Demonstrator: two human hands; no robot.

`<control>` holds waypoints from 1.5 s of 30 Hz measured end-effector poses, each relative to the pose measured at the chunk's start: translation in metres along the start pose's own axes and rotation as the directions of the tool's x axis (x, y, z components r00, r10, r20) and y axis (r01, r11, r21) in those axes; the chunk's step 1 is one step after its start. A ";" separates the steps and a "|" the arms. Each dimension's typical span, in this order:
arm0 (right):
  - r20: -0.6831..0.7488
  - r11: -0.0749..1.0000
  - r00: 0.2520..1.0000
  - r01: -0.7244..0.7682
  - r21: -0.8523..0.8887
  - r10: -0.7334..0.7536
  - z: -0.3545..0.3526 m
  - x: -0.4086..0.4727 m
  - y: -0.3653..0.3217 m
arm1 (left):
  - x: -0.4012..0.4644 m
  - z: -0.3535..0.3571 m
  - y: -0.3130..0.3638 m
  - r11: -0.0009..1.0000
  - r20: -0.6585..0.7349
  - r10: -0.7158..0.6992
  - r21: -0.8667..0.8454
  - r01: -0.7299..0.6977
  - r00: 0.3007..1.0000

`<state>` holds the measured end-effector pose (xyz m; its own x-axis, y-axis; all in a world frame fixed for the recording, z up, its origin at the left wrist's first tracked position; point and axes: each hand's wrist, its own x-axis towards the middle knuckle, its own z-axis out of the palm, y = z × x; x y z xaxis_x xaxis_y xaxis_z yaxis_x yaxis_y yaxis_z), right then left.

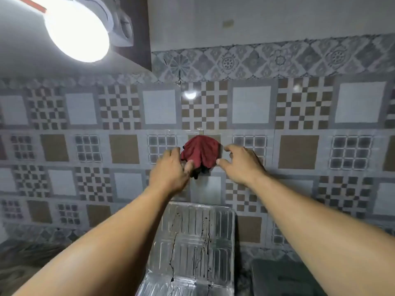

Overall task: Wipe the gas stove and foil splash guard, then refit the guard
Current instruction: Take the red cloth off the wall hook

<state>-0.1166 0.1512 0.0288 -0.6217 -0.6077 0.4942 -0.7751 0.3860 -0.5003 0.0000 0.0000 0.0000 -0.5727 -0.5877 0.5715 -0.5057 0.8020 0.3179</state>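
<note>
A crumpled red cloth [202, 151] hangs against the tiled wall at mid-height, under a strip of clear tape. My left hand [171, 169] pinches the cloth's lower left edge between thumb and fingers. My right hand [241, 163] hovers just right of the cloth with its fingers spread, holding nothing. Below my arms the ribbed foil splash guard [198, 244] stands against the wall, stained with dark drips and cracked down its left side. The stove itself is out of view.
The patterned tiled wall [299, 150] fills the view. A bright round lamp [77, 33] glares at the upper left. A dark grey object [284, 278] sits low at the right, beside the guard.
</note>
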 end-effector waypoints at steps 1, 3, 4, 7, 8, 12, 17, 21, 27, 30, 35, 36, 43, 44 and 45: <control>-0.009 1.000 1.000 -0.018 0.020 0.018 0.008 0.009 -0.001 | 0.010 0.005 -0.005 1.000 -0.006 -0.005 -0.029 0.005 1.000; -0.030 0.996 0.997 -0.066 0.057 0.068 0.023 0.029 0.000 | 0.031 0.014 -0.012 0.999 -0.018 -0.005 -0.048 0.004 1.000; -0.034 0.994 0.995 -0.092 0.062 0.095 0.030 0.035 0.000 | 0.040 0.015 -0.012 0.999 -0.003 -0.002 -0.054 0.002 1.000; -0.067 0.989 0.988 -0.137 0.051 0.140 0.052 0.058 0.006 | 0.061 0.026 -0.011 0.992 -0.006 0.047 -0.118 -0.048 0.999; -0.076 0.988 0.986 -0.142 0.060 0.147 0.057 0.062 0.006 | 0.067 0.029 -0.009 0.989 0.002 0.065 -0.131 -0.064 0.998; -0.094 0.961 0.974 -0.185 0.204 0.208 0.071 0.079 0.007 | 0.087 0.045 -0.005 0.985 -0.032 0.069 -0.159 -0.073 0.997; -0.080 0.900 0.957 -0.230 0.371 0.278 0.076 0.090 0.009 | 0.099 0.055 -0.006 0.962 -0.040 -0.061 -0.270 0.048 0.997; -0.127 0.871 0.949 -0.204 0.447 0.288 0.063 0.089 0.013 | 0.100 0.048 -0.006 0.918 0.066 -0.051 -0.391 0.073 0.997; -0.045 0.784 0.952 -0.221 0.580 0.302 0.026 0.066 0.036 | 0.065 0.018 0.005 0.690 0.352 0.019 -0.682 0.243 0.936; -0.006 0.802 0.960 -0.229 0.552 0.278 0.007 0.040 0.057 | 0.036 0.013 0.025 0.604 0.442 0.056 -0.729 0.322 0.895; 0.014 0.802 0.949 -0.274 0.530 0.315 -0.027 -0.019 0.093 | -0.019 0.027 0.085 0.519 0.528 -0.063 -0.708 0.479 0.847; 0.016 0.807 0.949 -0.277 0.522 0.316 -0.033 -0.033 0.100 | -0.031 0.030 0.100 0.525 0.538 -0.096 -0.687 0.502 0.837; 0.026 0.888 0.982 -0.178 0.425 0.185 -0.081 -0.130 0.140 | -0.109 0.043 0.207 0.282 0.700 -0.181 -0.636 0.718 0.691; 0.037 0.891 0.985 -0.168 0.421 0.168 -0.088 -0.141 0.146 | -0.119 0.043 0.221 0.239 0.719 -0.144 -0.641 0.729 0.680; 0.052 0.892 0.987 -0.161 0.421 0.153 -0.096 -0.151 0.153 | -0.126 0.044 0.234 0.216 0.729 -0.114 -0.645 0.733 0.675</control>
<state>-0.1518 0.3686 -0.0545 -0.7263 -0.5768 0.3739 -0.5439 0.1498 -0.8256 -0.0745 0.2567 -0.0314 -0.7990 -0.5664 -0.2020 -0.1127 -0.1889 0.9755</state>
